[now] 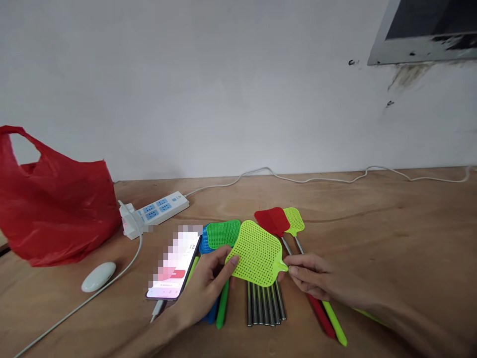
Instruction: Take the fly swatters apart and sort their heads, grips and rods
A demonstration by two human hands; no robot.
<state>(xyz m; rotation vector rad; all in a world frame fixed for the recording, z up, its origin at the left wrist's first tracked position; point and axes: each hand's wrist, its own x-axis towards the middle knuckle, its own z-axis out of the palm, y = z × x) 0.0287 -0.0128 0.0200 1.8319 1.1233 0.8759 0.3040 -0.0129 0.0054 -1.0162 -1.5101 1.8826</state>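
**Yellow-green mesh head being held up by both ends**

Just below the center of the frame, the person's left hand is pinching the mesh head's left edge, thumb in front and fingers curling behind. The right hand is closing thumb and fingers narrowly on its neck, at the right end. The mesh head is tilting above a row of metal rods, which are lying side by side at lower center and showing their near ends.

Behind the left hand, a green swatter head is overlapping a blue swatter head. Beyond the right hand, a red swatter head is partly covering a second yellow-green head; a red handle and a yellow-green handle are pointing toward the lower right.

Left of center, a lit phone is lying on the wooden table. Farther left, a white power strip, a white oval object and a red plastic bag are occupying the tabletop.
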